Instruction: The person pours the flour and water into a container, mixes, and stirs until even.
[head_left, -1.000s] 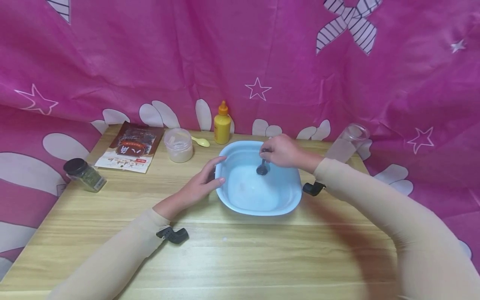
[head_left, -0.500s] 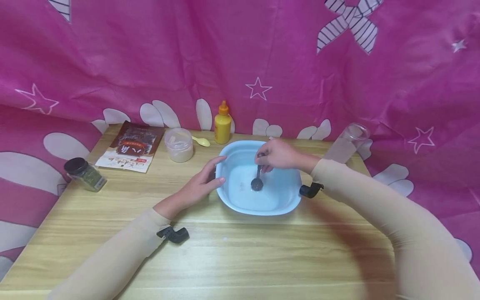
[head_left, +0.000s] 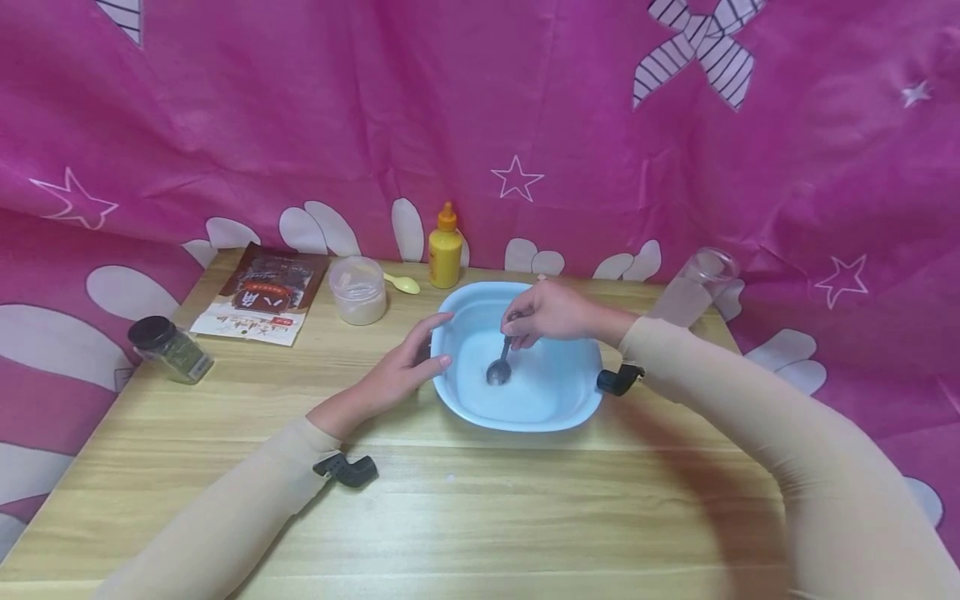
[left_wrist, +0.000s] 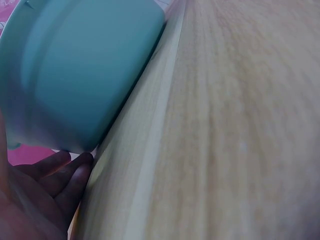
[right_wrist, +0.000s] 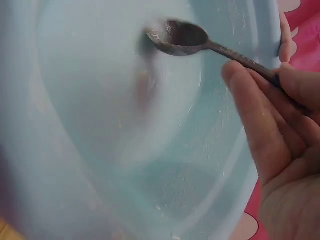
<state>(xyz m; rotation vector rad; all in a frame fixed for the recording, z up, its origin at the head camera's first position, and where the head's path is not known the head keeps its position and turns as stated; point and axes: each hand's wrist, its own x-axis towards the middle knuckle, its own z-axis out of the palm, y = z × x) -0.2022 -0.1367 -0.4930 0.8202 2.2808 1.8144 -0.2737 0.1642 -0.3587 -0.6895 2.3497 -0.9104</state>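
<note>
A light blue plastic basin (head_left: 525, 417) stands on the wooden table, with what looks like clear liquid in the bottom. My left hand (head_left: 393, 375) holds its left side, thumb and forefinger at the rim; in the left wrist view the other fingers (left_wrist: 70, 180) lie against the outer wall near the base. My right hand (head_left: 551, 312) reaches over the back right of the basin and pinches the handle of a dark spoon (head_left: 498, 372). The spoon slants down inside the basin. In the right wrist view its bowl (right_wrist: 182, 37) looks wet.
Behind the basin is a yellow squeeze bottle (head_left: 446, 250). To its left are a yellow spoon (head_left: 402, 284), a clear tub (head_left: 358, 292), a brown-and-white packet (head_left: 262, 296) and a black-lidded jar (head_left: 172, 350). A clear container (head_left: 693, 287) sits behind the right wrist. A pink curtain (head_left: 375, 125) backs the table.
The dark spoon's bowl has moved left and nearer to me inside the basin, the right hand shifting slightly left with it. My left hand and the basin have stayed in place.
</note>
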